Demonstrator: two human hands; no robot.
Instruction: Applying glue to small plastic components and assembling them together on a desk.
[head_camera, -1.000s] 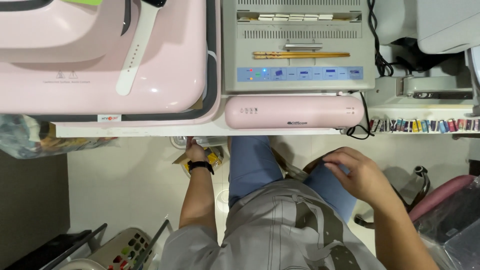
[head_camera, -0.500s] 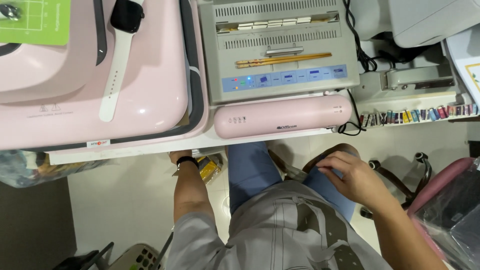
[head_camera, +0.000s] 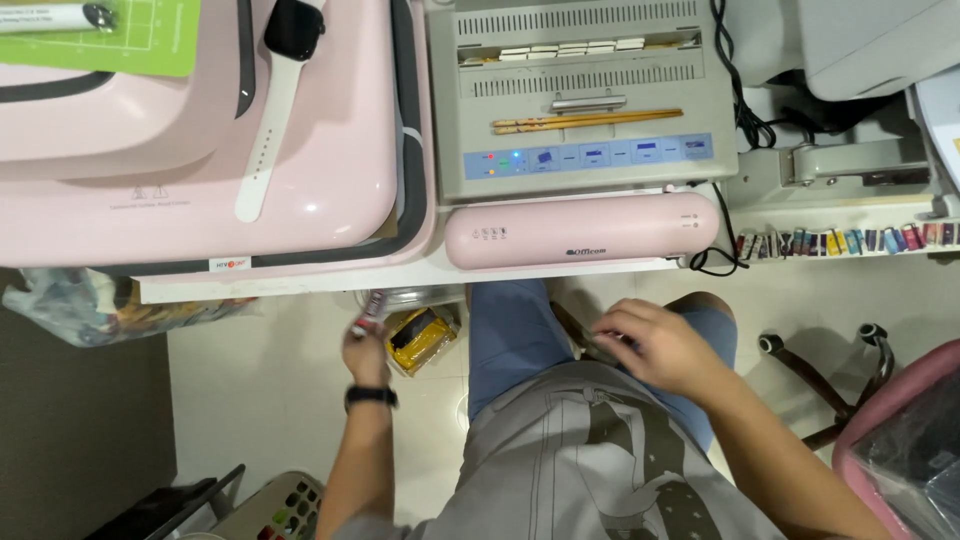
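Below desk edge, left hand gripping small tube; right hand grasping dark object.

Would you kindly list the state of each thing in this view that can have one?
left hand: lowered beside the knee, closed on a small stick-shaped item.
right hand: over the lap, fingers on a thin dark object.
grey binding machine: powered, a blue light lit; chopsticks lie on top.
pink laminator: lying flat at the table edge.
smartwatch: unworn, strap laid out, screen dark.
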